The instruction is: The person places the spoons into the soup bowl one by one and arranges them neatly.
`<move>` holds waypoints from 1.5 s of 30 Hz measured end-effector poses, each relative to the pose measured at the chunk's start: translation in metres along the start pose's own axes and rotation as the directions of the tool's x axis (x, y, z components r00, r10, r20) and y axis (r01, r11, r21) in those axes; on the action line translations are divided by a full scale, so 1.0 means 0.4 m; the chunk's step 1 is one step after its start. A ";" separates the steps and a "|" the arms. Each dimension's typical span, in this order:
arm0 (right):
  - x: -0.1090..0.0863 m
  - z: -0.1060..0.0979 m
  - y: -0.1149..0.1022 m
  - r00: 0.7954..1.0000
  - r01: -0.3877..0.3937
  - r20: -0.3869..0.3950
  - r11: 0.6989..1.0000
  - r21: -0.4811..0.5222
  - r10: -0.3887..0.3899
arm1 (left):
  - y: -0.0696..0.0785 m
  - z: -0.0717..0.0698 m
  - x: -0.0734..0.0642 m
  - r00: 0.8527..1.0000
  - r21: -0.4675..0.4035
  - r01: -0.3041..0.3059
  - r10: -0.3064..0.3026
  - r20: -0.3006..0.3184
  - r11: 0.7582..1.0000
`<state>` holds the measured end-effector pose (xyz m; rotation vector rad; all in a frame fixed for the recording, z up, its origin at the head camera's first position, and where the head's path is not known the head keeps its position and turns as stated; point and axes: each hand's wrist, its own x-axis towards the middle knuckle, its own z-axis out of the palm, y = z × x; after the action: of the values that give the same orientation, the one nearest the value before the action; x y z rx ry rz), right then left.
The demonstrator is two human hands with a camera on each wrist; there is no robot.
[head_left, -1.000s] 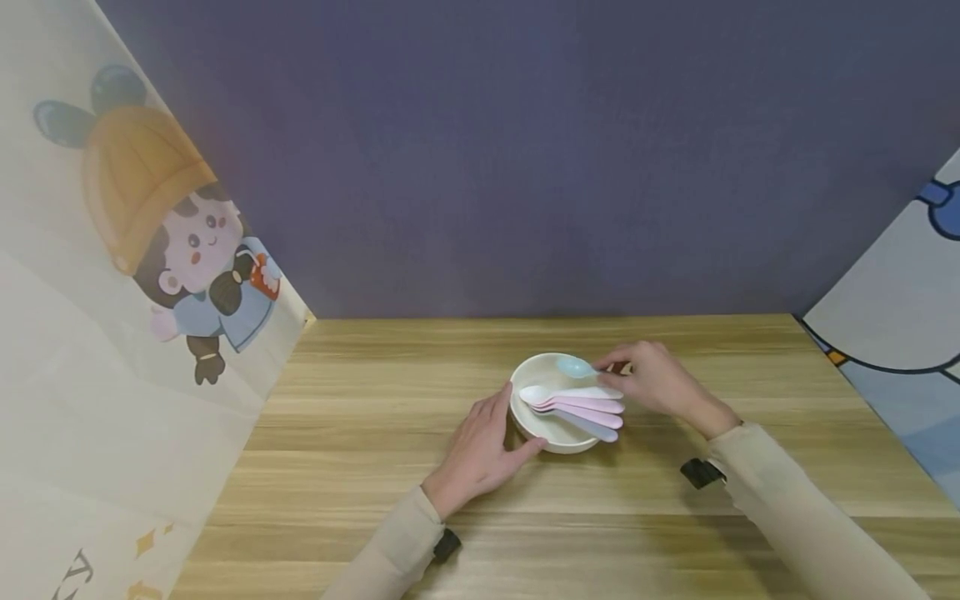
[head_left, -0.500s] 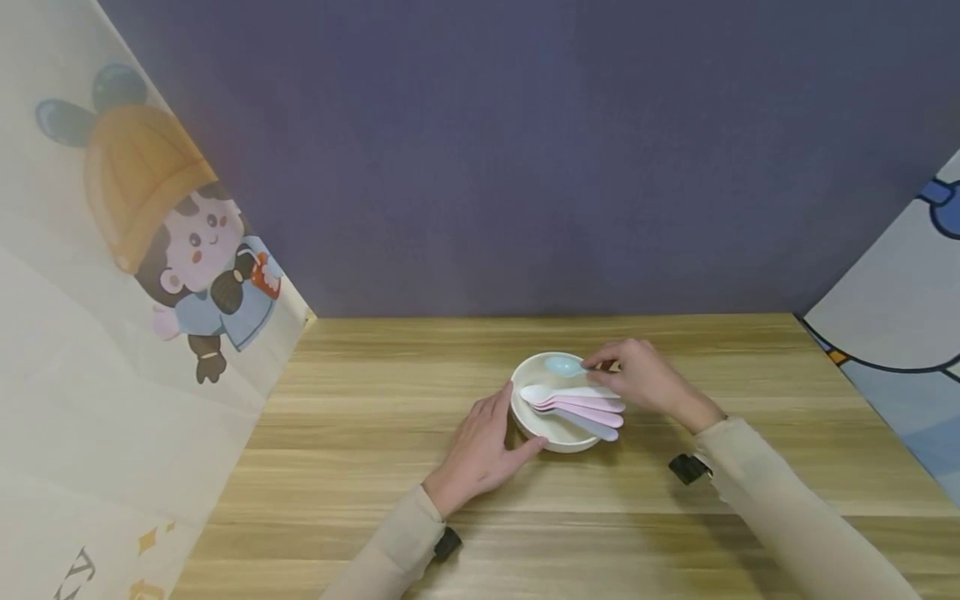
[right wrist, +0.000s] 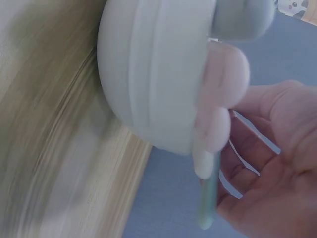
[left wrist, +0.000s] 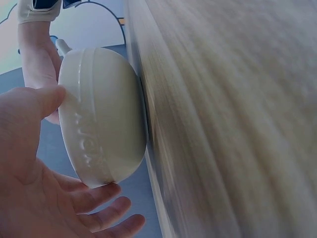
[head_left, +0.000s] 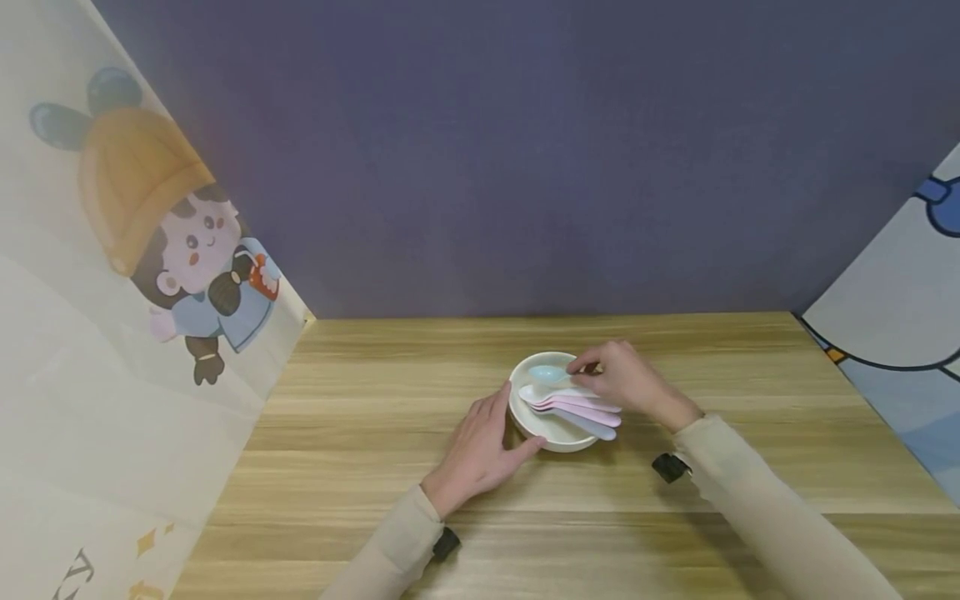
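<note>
A cream bowl point(head_left: 542, 423) stands on the table in the head view. My left hand point(head_left: 480, 454) rests against its near left side, fingers and thumb spread along the rim; in the left wrist view the thumb touches the rim and the lower fingers extend loosely. Over the bowl's far right side, my right hand point(head_left: 626, 379) pinches a light blue spoon point(head_left: 548, 373), its head over the bowl. A white spoon point(head_left: 532, 394), pink spoons point(head_left: 604, 417) and a lilac-grey spoon point(head_left: 595, 428) lie fanned inside, handles over the right rim.
The wood-grain table point(head_left: 360, 433) ends at a dark blue back panel point(head_left: 525, 167). A pale panel with a cartoon figure point(head_left: 198, 242) rises at the left, another printed panel point(head_left: 885, 308) at the right. Both wrists carry dark straps.
My right hand has moved left with the light blue spoon, carrying its head further across the bowl. The left hand and the other spoons stay about where they were.
</note>
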<state>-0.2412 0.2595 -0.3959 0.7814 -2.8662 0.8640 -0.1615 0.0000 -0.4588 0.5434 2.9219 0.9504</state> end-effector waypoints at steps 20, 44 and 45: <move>0.019 0.032 -0.019 0.992 -0.089 0.087 0.996 -0.006 0.089 | -0.001 -0.003 -0.002 1.000 0.019 -0.011 0.011 -0.007 1.000; 0.020 0.052 -0.013 0.993 -0.085 0.082 0.996 -0.021 0.086 | -0.001 -0.003 -0.001 1.000 0.030 -0.013 0.013 -0.003 0.999; 0.020 0.052 -0.014 0.993 -0.088 0.082 0.996 -0.022 0.089 | -0.001 -0.003 -0.001 1.000 0.030 -0.012 0.012 -0.002 0.999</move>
<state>-0.2436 0.2408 -0.4093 0.7098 -2.9977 0.8318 -0.1615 -0.0011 -0.4583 0.5619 2.9428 0.9104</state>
